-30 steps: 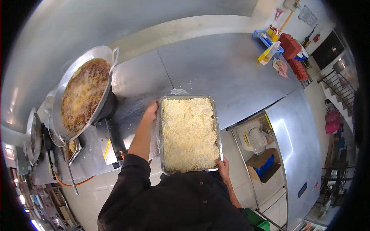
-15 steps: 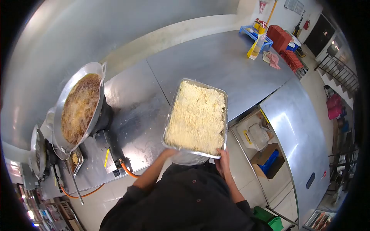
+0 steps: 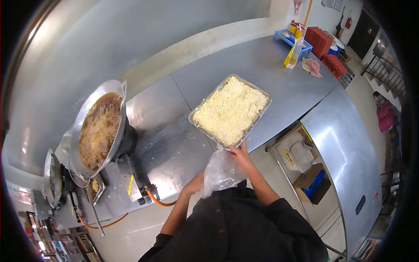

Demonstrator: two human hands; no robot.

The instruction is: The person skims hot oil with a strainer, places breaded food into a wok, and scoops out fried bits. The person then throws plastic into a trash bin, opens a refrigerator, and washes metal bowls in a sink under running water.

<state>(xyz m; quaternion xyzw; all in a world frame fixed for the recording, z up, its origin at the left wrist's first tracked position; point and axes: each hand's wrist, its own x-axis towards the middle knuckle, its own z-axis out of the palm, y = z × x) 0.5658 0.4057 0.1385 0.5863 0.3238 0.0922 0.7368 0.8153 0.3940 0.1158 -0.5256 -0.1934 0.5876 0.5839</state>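
A metal tray [image 3: 192, 117] filled with pale yellow crumbly food [image 3: 231, 109] lies at an angle on the steel table [image 3: 157, 144]. My right hand [image 3: 241, 156] is at the tray's near corner, its fingers spread near the rim. A clear plastic bag [image 3: 222, 170] hangs between my hands, against my dark top. My left hand [image 3: 196, 183] is at the bag's left side, its fingers partly hidden by the plastic.
On the left, a large wok [image 3: 75, 144] of bubbling brown food sits on a burner, with a strainer and small tray [image 3: 101, 188] beside it. An orange hose [image 3: 161, 203] runs along the near edge. Far right are a yellow-labelled bottle [image 3: 293, 54] and cloths [image 3: 313, 67].
The tray has moved forward from in front of my body onto the table and turned. My left hand has let go of it, and the plastic bag now shows between my hands.
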